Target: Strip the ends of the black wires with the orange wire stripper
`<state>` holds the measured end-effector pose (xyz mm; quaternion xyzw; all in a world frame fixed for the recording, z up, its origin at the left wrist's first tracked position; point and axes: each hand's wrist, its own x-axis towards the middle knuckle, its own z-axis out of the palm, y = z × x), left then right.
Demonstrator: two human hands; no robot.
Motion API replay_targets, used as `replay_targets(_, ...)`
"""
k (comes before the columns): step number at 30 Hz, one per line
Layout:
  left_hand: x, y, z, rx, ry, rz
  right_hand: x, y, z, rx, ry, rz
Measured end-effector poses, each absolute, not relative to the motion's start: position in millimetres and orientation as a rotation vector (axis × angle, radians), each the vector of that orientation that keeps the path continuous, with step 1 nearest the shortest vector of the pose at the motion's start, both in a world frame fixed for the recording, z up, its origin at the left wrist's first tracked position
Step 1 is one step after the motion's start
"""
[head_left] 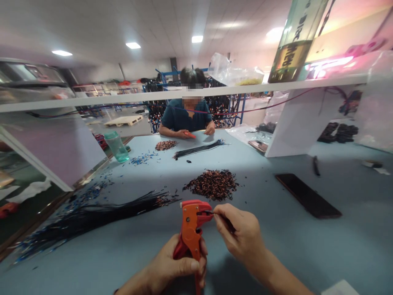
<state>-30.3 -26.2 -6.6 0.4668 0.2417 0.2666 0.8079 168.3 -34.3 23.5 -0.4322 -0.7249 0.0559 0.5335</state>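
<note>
My left hand (181, 262) is wrapped around the handles of an orange and red wire stripper (190, 225), held upright with its jaws toward the right. Between thumb and forefinger, my right hand (239, 229) pinches a thin black wire (211, 212), whose end sits at the stripper's jaws. Most of that wire is hidden by my fingers. Just beyond the tool lies a heap of short black and copper-coloured terminals or wire ends (215, 184). A long bundle of black wires (101, 219) with blue tips at one end stretches across the table to the left.
A dark phone (308, 194) lies at right. Opposite sits a person (187, 114) holding a red tool, near a second wire bundle (199, 149) and copper-coloured heap (166, 145). A green bottle (116, 146) stands at left. A white shelf (172, 95) spans the table overhead.
</note>
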Motion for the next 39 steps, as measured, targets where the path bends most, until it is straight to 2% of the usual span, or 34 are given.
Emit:
replay_targets(14, -29.2, -28.0, -14.3, 1.010, 0.538, 0.588, 171.1, -32.8, 24.8, -1.009, -1.749, 0.207)
replay_targets(26, -27.7, -28.1, -11.2, 1.025, 0.536, 0.563, 170.0, -34.0, 28.1, -1.072, -1.672, 0.406)
replay_targets(39, -27.0, -28.4, -11.9, 0.998, 0.566, 0.553, 172.6, -31.3, 25.7, -1.079, -1.693, 0.439)
